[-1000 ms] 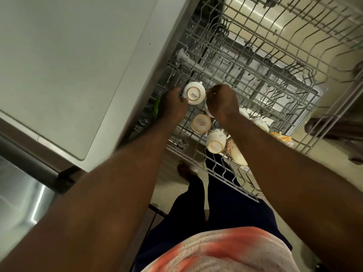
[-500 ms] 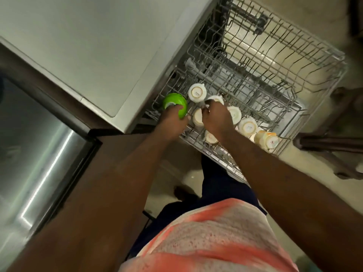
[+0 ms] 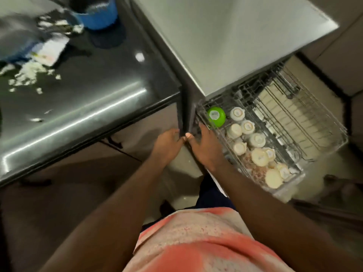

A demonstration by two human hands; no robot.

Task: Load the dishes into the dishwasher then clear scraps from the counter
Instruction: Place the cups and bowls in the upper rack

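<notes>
The dishwasher's wire rack [image 3: 324, 122] stands pulled out at the right. Along its near side sit a green cup [image 3: 216, 116] and several white cups [image 3: 247, 127], all upside down. My left hand [image 3: 169, 143] and my right hand [image 3: 205, 148] are side by side just left of the rack, at the dark corner where the counter meets the dishwasher. Both hold nothing, and their fingers look relaxed. My right hand's fingertips reach the rack's near-left corner. White scraps [image 3: 27, 74] lie scattered on the dark counter [image 3: 94, 99] at the far left.
A blue pot [image 3: 98, 14] and a white paper [image 3: 52, 51] sit on the counter's far side, blurred. The dishwasher's grey top [image 3: 235, 36] fills the upper middle. My legs and the floor are below the rack.
Both hands have left the cups and drawn back to the rack's near-left corner. The view has swung left, so the counter with its scraps now shows.
</notes>
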